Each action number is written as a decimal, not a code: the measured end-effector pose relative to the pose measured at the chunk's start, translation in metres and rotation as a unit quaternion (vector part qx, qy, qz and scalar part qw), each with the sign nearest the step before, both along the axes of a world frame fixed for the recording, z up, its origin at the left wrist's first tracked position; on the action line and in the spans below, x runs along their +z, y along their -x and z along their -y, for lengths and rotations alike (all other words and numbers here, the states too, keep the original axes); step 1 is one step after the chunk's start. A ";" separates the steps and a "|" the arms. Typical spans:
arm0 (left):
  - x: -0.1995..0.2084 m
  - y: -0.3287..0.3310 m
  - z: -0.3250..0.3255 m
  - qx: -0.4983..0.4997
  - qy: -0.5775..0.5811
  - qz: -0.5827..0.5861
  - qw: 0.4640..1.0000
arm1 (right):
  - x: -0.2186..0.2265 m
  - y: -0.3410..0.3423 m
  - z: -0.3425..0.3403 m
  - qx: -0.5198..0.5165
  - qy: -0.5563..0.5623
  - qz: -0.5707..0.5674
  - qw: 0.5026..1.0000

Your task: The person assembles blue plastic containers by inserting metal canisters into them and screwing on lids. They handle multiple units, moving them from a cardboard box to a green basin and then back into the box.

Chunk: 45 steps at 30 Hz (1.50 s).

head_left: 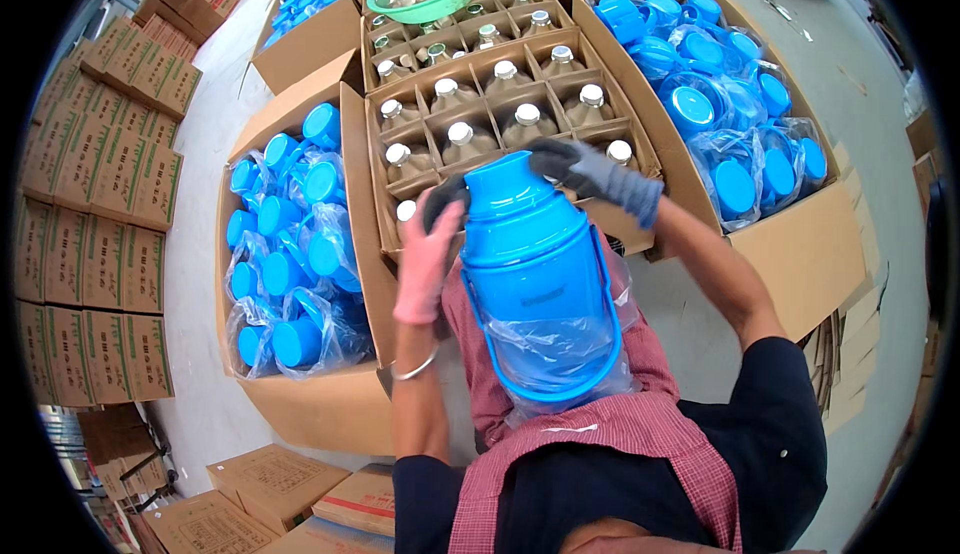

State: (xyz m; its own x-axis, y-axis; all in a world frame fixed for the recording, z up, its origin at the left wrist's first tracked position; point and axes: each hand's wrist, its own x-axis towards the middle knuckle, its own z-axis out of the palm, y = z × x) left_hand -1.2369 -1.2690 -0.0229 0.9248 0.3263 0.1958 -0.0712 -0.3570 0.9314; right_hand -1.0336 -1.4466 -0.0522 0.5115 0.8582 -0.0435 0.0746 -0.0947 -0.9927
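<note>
A bright blue plastic thermos flask [540, 284] stands on my lap, its spout end pointing away from me. Clear plastic film [555, 349] wraps its lower part, and its blue carrying handle [560, 394] hangs down towards me. My left hand [428, 259], in a pink glove with dark fingers, curls against the left side of the flask's collar. At the right of the spout rim, my right hand [598, 176] grips with a grey-blue glove; some of its fingertips are hidden behind the rim.
Ahead, a divided carton [500, 74] holds glass liners with white caps; a green basin [425, 4] of small pale pieces sits behind. Cartons of bagged blue flasks stand left [300, 244] and right [720, 104]. Stacked boxes [95, 254] line the far left.
</note>
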 end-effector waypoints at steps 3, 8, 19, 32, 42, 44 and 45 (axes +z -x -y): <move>-0.008 0.006 -0.023 -0.026 0.302 0.013 0.953 | -0.030 -0.032 -0.008 0.036 0.120 0.026 0.992; -0.006 0.004 -0.006 0.075 0.058 0.078 0.992 | 0.005 -0.011 -0.004 0.047 0.048 -0.045 0.997; -0.004 0.007 -0.027 0.105 0.128 0.004 0.986 | -0.021 -0.007 -0.033 0.074 -0.037 -0.014 0.996; 0.026 -0.009 -0.010 -0.033 0.120 -0.004 0.992 | 0.059 0.043 -0.047 0.095 -0.125 0.143 0.977; -0.005 -0.014 -0.058 0.098 -0.235 0.066 0.965 | 0.002 -0.010 -0.117 0.090 -0.182 0.381 0.902; -0.006 -0.009 -0.069 0.149 -0.181 0.042 0.971 | -0.033 -0.035 -0.123 0.044 -0.123 0.296 0.946; -0.007 0.001 -0.077 0.189 -0.211 0.028 0.959 | -0.055 -0.044 -0.127 0.037 -0.063 0.225 0.972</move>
